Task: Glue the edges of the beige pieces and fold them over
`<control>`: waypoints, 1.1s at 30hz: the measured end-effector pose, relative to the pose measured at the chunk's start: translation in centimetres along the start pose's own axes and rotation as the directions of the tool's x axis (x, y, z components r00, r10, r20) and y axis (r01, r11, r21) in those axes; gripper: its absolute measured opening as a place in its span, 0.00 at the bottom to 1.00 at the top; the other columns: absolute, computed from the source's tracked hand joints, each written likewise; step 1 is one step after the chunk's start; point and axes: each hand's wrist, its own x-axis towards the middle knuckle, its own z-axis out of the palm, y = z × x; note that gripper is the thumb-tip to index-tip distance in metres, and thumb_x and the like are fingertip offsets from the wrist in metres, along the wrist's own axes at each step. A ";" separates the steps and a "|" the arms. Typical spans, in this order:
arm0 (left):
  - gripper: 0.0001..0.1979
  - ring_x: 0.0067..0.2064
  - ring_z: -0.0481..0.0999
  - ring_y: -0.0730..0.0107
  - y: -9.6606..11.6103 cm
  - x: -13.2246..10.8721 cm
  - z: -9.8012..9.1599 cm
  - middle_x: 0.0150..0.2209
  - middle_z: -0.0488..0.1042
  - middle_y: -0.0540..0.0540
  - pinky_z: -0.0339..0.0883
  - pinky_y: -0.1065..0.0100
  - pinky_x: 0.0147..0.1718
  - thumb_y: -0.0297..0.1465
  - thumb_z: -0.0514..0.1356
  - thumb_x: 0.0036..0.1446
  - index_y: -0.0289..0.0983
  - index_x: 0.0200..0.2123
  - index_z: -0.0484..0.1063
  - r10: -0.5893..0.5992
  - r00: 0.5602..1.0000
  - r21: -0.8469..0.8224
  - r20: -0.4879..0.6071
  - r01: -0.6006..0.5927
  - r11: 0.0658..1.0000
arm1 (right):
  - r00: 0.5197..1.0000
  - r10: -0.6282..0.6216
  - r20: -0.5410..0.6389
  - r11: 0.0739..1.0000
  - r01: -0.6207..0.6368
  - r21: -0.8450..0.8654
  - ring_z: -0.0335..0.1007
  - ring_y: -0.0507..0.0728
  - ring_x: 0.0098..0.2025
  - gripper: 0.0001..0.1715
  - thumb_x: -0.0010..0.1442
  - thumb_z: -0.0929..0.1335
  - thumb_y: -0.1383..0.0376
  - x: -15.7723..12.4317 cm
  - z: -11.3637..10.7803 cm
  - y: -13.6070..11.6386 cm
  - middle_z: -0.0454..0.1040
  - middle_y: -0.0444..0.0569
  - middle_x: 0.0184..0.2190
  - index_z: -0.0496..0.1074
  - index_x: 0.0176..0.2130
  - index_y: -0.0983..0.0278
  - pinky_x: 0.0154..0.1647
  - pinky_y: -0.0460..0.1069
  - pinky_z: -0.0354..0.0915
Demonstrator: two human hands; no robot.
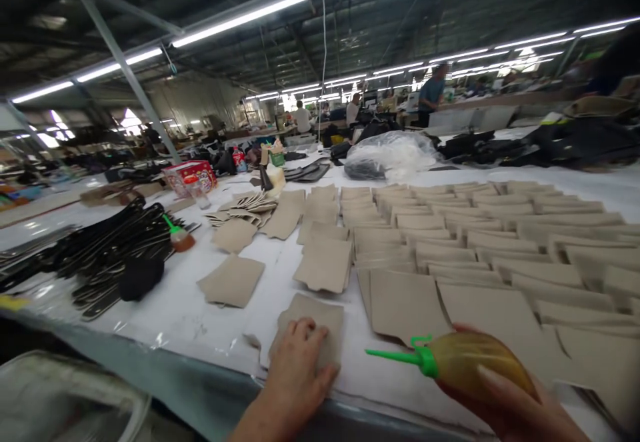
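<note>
My right hand (510, 389) is wrapped round a squeeze bottle (480, 362) of amber liquid, probably glue. Its green nozzle (395, 355) points left, with the small cap hanging off it. My left hand (300, 362) lies on a beige sheet piece (327, 322) at the table's front edge, fingers slightly bent and apart, thumb near the piece's right side. Behind it is another beige piece (323, 262), and a loose one (233, 281) lies to the left. Overlapping rows of beige pieces (405, 302) cover the right side of the table.
Dark strips (115, 249) are heaped at the left, beside a second green-tipped bottle (181, 239). A red box (193, 177) and a clear plastic bag (395, 152) stand farther back. Below the front edge is a pale container (65, 389). Several people work in the background.
</note>
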 end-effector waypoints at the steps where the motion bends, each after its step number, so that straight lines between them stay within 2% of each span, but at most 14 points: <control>1: 0.21 0.55 0.64 0.56 0.4 0.0 0.3 0.53 0.67 0.41 0.59 0.59 0.56 0.36 0.57 0.54 0.39 0.52 0.70 -0.017 1.000 0.000 -0.018 0.017 1.000 | 1.000 -0.004 0.024 0.998 0.006 -0.055 0.72 0.70 0.49 0.53 0.43 0.80 0.53 0.4 -0.2 0.0 0.74 0.60 0.49 0.57 0.59 0.60 0.46 0.53 0.73; 5: 0.19 0.53 0.65 0.56 1.1 0.8 0.8 0.50 0.65 0.39 0.62 0.59 0.52 0.31 0.56 0.54 0.36 0.49 0.69 -0.052 0.999 0.028 -0.012 0.053 0.998 | 0.988 -0.142 0.059 0.946 0.153 -0.285 0.73 0.68 0.48 0.46 0.47 0.78 0.52 1.3 -0.2 -0.4 0.75 0.58 0.47 0.59 0.58 0.59 0.46 0.50 0.72; 10: 0.18 0.52 0.66 0.50 2.3 1.8 0.1 0.48 0.65 0.35 0.65 0.55 0.50 0.28 0.57 0.51 0.31 0.47 0.67 -0.087 0.994 0.101 0.058 0.081 0.992 | 0.945 -0.323 0.052 0.838 0.311 -0.448 0.75 0.65 0.43 0.43 0.45 0.77 0.49 1.7 1.3 -0.9 0.77 0.53 0.42 0.61 0.55 0.57 0.40 0.47 0.73; 13: 0.18 0.50 0.68 0.47 3.6 2.3 -0.1 0.47 0.66 0.31 0.67 0.55 0.47 0.25 0.57 0.49 0.28 0.45 0.68 -0.102 0.991 0.150 0.081 0.089 0.985 | 0.912 -0.403 0.081 0.736 0.376 -0.563 0.76 0.64 0.40 0.40 0.47 0.76 0.48 1.5 2.4 -0.7 0.77 0.50 0.40 0.62 0.54 0.57 0.37 0.47 0.74; 16: 0.18 0.48 0.69 0.46 4.2 2.6 0.1 0.46 0.68 0.29 0.68 0.54 0.45 0.23 0.57 0.48 0.25 0.44 0.69 -0.090 0.992 0.231 0.092 0.067 0.971 | 0.874 -0.480 0.078 0.638 0.408 -0.653 0.75 0.60 0.39 0.38 0.48 0.75 0.48 0.6 4.0 -0.8 0.75 0.46 0.40 0.64 0.53 0.56 0.38 0.44 0.72; 20: 0.17 0.44 0.74 0.50 3.1 3.0 -0.4 0.43 0.71 0.32 0.70 0.56 0.42 0.22 0.54 0.50 0.28 0.44 0.71 -0.013 0.994 0.241 0.105 -0.012 0.971 | 0.837 -0.543 0.063 0.581 0.429 -0.692 0.72 0.57 0.41 0.33 0.49 0.73 0.47 -0.3 6.0 -1.4 0.72 0.43 0.42 0.65 0.51 0.55 0.42 0.42 0.67; 23: 0.17 0.40 0.76 0.55 1.3 3.2 -1.2 0.40 0.75 0.38 0.70 0.57 0.41 0.25 0.49 0.56 0.35 0.44 0.73 0.092 0.990 0.178 0.103 -0.109 0.978 | 0.818 -0.566 0.104 0.534 0.460 -0.709 0.70 0.57 0.42 0.32 0.50 0.73 0.47 -0.1 6.6 -1.7 0.70 0.43 0.42 0.65 0.51 0.55 0.44 0.43 0.65; 25: 0.20 0.40 0.77 0.56 0.3 3.2 -1.2 0.38 0.77 0.42 0.70 0.57 0.42 0.27 0.48 0.59 0.41 0.49 0.73 0.170 0.982 0.103 0.088 -0.178 0.979 | 0.803 -0.578 0.146 0.494 0.487 -0.720 0.69 0.58 0.42 0.32 0.51 0.73 0.48 0.5 6.7 -1.6 0.69 0.43 0.44 0.65 0.51 0.55 0.45 0.45 0.64; 27: 0.22 0.44 0.77 0.58 -0.5 3.3 -0.8 0.40 0.78 0.45 0.70 0.59 0.46 0.27 0.48 0.59 0.44 0.53 0.71 0.220 0.973 -0.008 0.065 -0.220 0.976 | 0.776 -0.599 0.197 0.432 0.521 -0.736 0.68 0.57 0.43 0.29 0.53 0.72 0.49 1.1 6.8 -1.4 0.68 0.43 0.45 0.65 0.51 0.55 0.47 0.45 0.63; 30: 0.24 0.51 0.75 0.61 -1.2 3.5 0.2 0.49 0.77 0.48 0.65 0.62 0.54 0.25 0.49 0.57 0.44 0.55 0.70 0.219 0.975 -0.156 0.031 -0.211 0.965 | 0.749 -0.604 0.273 0.359 0.562 -0.745 0.67 0.58 0.45 0.26 0.56 0.71 0.51 1.8 7.2 -1.0 0.68 0.44 0.46 0.65 0.51 0.56 0.47 0.46 0.63; 33: 0.24 0.53 0.74 0.61 -1.5 3.7 0.5 0.53 0.75 0.49 0.64 0.62 0.55 0.25 0.49 0.57 0.44 0.55 0.71 0.202 0.979 -0.206 0.040 -0.189 0.960 | 0.737 -0.588 0.334 0.315 0.589 -0.744 0.67 0.60 0.46 0.27 0.57 0.71 0.52 2.3 7.4 -0.4 0.68 0.46 0.47 0.64 0.52 0.56 0.47 0.48 0.63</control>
